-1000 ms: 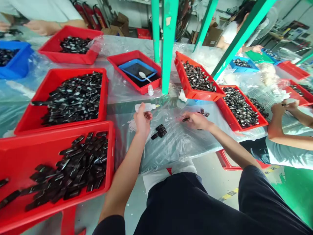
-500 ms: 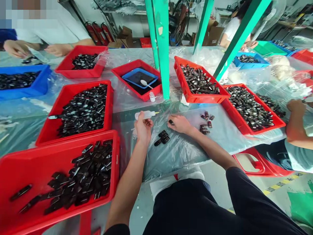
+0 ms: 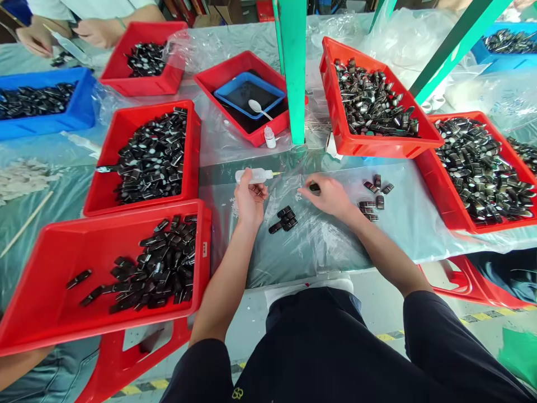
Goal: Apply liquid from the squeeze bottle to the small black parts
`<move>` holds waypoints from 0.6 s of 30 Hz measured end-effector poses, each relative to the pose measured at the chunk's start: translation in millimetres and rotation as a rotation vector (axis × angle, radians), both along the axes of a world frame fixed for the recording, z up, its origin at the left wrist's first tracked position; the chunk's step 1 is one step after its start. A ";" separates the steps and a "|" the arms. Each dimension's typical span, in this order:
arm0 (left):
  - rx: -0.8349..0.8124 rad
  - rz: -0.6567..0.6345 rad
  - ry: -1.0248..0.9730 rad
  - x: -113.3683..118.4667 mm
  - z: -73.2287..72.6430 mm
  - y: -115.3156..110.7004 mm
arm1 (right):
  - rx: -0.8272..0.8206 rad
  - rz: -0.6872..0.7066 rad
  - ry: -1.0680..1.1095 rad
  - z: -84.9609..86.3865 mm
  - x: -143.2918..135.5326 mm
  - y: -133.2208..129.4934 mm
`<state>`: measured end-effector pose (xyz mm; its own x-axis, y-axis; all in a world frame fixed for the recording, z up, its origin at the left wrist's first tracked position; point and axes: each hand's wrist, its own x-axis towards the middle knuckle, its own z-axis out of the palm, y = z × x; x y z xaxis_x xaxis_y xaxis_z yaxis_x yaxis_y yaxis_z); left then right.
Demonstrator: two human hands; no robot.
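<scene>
My left hand (image 3: 250,202) is closed around a white squeeze bottle (image 3: 254,176) lying sideways, its thin yellowish needle tip pointing right. Something dark shows beneath those fingers, too small to make out. In my right hand (image 3: 331,194) a small glossy black piece (image 3: 314,188) is pinched between thumb and fingers. Tiny white bits (image 3: 298,196) lie on the plastic sheet by its fingertips, and more white grains (image 3: 234,207) lie left of my left hand. Between my hands, nearer my body, sits a cluster of black pieces (image 3: 287,218). Several brownish pieces (image 3: 369,208) rest beyond my right wrist.
Red bins of dark pieces stand left (image 3: 204,246) and right (image 3: 390,146). Behind, a red bin (image 3: 247,134) holds a blue tray (image 3: 279,103) and white spoon (image 3: 255,106). A green post (image 3: 297,73) rises beside a small bottle (image 3: 269,137). A co-worker's hands (image 3: 96,33) are at upper left.
The view has tilted downward. My right hand has turned, so the black piece now shows between thumb and fingers, with white bits visible beside them. My left hand still holds the bottle.
</scene>
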<state>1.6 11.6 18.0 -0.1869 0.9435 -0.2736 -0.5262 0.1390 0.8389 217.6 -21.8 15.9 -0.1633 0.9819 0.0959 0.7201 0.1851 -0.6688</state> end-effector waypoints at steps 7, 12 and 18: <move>0.012 -0.058 0.029 6.5 2.2 -7.7 | 0.018 0.087 0.539 -5.6 4.3 2.8; 0.041 -0.075 0.037 11.8 4.7 -12.9 | 0.042 0.140 0.596 -7.5 -4.9 -0.7; 0.064 -0.080 0.070 13.2 8.0 -15.4 | 0.056 0.149 0.589 -7.6 -4.5 -1.1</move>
<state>14.8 -3.7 26.0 -0.1267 0.9714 -0.2008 -0.4551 0.1230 0.8819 213.0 -22.8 8.3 -0.2029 0.9433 0.2627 0.1959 0.3020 -0.9330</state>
